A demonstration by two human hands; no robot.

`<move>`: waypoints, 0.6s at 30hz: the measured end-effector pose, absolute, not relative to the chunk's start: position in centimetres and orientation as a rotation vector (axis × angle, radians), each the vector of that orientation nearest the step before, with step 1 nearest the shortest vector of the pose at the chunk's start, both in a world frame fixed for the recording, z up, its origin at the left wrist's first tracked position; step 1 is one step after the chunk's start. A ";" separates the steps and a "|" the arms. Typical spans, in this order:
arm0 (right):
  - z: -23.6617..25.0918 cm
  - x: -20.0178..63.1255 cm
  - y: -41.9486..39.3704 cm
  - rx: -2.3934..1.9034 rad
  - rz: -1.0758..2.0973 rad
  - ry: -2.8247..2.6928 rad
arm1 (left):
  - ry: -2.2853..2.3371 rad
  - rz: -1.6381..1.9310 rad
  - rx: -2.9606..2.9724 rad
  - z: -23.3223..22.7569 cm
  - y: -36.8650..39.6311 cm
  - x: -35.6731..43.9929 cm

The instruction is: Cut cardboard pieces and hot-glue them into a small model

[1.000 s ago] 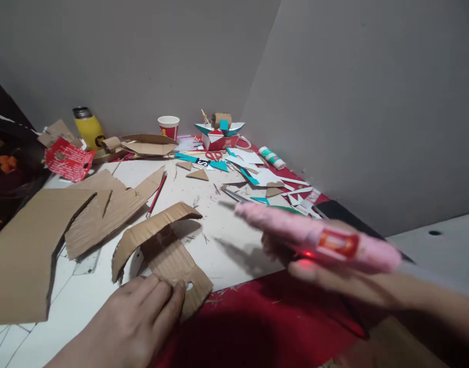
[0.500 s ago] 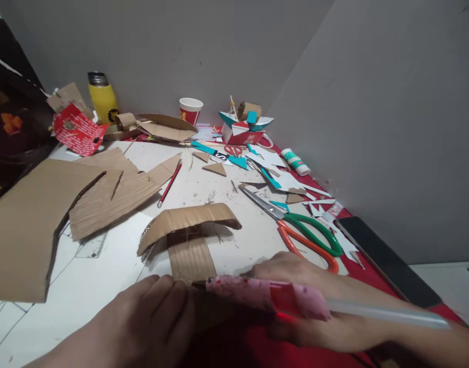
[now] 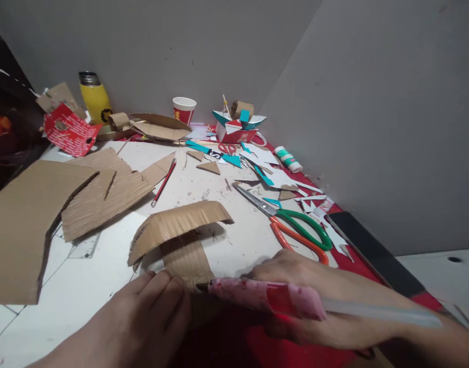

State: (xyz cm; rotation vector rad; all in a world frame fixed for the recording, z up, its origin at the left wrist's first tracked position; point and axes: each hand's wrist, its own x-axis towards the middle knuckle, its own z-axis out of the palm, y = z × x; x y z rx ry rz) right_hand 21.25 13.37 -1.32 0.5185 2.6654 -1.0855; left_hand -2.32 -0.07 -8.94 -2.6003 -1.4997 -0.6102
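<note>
My right hand (image 3: 318,301) grips a pink glue gun (image 3: 265,298) with a clear glue stick poking out of its back. Its nozzle points left and touches the near end of a folded cardboard piece (image 3: 180,235), a curved strip arched over a flat strip. My left hand (image 3: 142,322) lies flat with its fingertips pressing the near edge of that flat strip, right beside the nozzle.
Green-and-orange scissors (image 3: 295,227) lie just beyond my right hand. A black phone (image 3: 368,250) lies by the right wall. Large cardboard sheets (image 3: 46,214), a red pencil (image 3: 163,184), a yellow bottle (image 3: 94,99), a paper cup (image 3: 183,110), a glue stick (image 3: 288,159) and paper scraps crowd the table.
My right hand brought the glue gun down and left from mid-air until its nozzle reached the cardboard's near end. My left hand stayed on the cardboard.
</note>
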 end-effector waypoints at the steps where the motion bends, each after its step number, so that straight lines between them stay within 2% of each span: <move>1: -1.4 21.2 13.4 0.517 -1.118 2.639 | -1.501 -0.609 -2.609 -8.9 0.0 -2.3; 10: -2.0 21.0 13.2 0.424 -1.164 2.659 | -1.782 -0.637 -2.649 -8.9 -0.2 -2.0; 18: -1.9 21.1 13.3 0.397 -1.162 2.681 | -1.656 -0.641 -2.617 -8.4 0.3 -1.7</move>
